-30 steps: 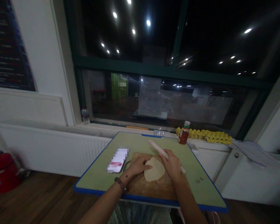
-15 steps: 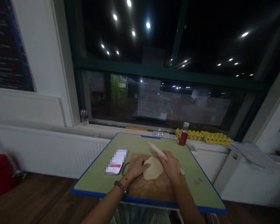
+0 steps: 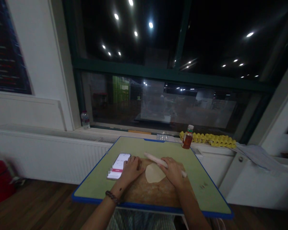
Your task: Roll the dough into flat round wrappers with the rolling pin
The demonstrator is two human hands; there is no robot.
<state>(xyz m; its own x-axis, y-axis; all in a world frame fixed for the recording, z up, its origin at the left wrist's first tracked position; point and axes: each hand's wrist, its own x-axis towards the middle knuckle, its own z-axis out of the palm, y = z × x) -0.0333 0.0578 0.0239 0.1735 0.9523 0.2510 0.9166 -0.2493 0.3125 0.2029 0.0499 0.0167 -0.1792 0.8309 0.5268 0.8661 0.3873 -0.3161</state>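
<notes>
Flattened pale round dough [image 3: 154,172] lies on a brown wooden board [image 3: 156,191], between both hands. Right hand [image 3: 174,171] is closed around a pale wooden rolling pin [image 3: 164,164] at the dough's far edge. Left hand [image 3: 131,169] rests open and flat, touching a lit smartphone [image 3: 118,162] just beside it; screen text unreadable.

The middle of the rolling pin [image 3: 163,163] is covered by the right hand [image 3: 173,171]. Beside the left hand [image 3: 131,168], the phone [image 3: 118,166] screen is partly blurred.
</notes>
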